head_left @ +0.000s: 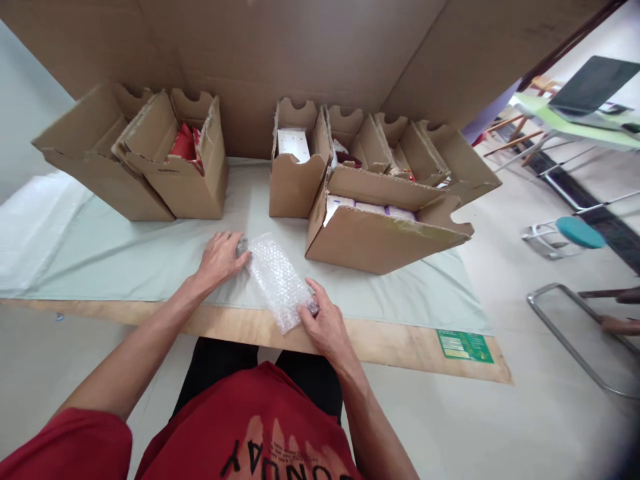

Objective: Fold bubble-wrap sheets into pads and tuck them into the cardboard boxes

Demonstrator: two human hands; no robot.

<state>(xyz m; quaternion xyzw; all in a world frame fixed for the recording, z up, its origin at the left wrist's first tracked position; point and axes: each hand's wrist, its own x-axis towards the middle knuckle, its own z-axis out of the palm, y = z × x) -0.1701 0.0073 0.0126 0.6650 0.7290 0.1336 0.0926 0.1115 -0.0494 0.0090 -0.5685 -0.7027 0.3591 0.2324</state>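
A clear rectangular piece of bubble wrap [280, 277] lies slanted on the pale cloth near the table's front edge. Whether it is a pouch or a folded sheet, I cannot tell. My left hand [220, 259] grips its upper left edge between thumb and fingers. At the lower right corner, my right hand [327, 323] pinches the wrap, thumb on top. Just beyond it stands a long cardboard box [385, 240] holding several small white and purple packs [370, 208].
Left-hand cardboard bins [200, 190] include one with red packets [185, 143]. More bins [297, 190] line the back, one holding a white box [294, 143]. Stacked bubble wrap [37, 233] lies far left. A tall cardboard panel [320, 53] closes the back. A teal stool [580, 233] stands right.
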